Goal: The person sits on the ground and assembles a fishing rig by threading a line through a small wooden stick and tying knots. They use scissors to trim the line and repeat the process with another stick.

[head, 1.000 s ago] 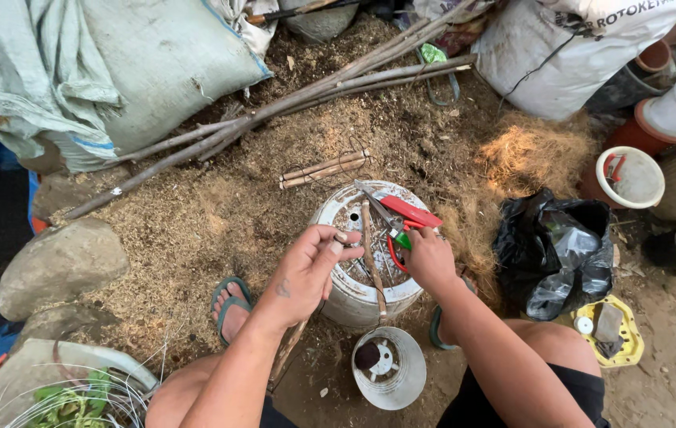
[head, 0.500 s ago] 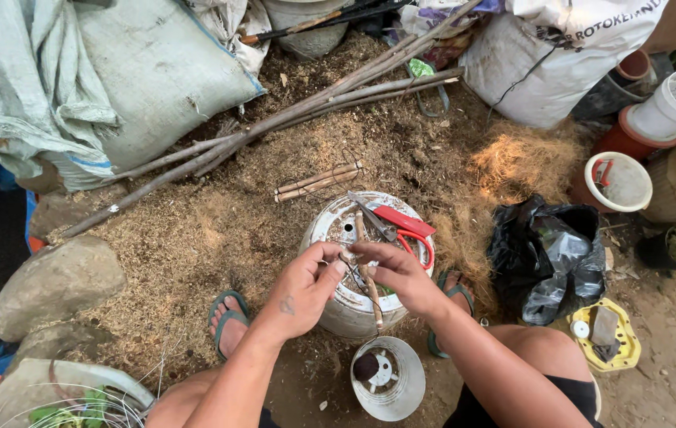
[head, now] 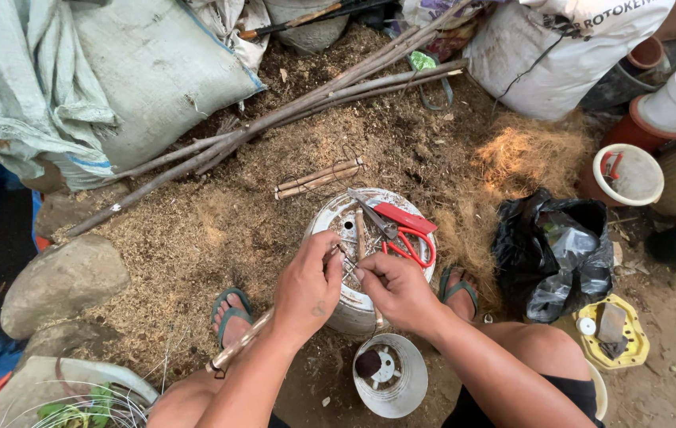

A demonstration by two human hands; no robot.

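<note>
Both forearms reach forward, left hand [head: 308, 287] and right hand [head: 396, 288] pinching thin wire [head: 346, 263] over the upturned can [head: 369, 257].

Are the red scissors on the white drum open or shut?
Shut, as far as it shows: the scissors lie flat on the drum, blades together in one point, red handles side by side.

We see soft, even daylight, faint shadows, sharp focus at centre, and wide-angle bending at edges.
</note>
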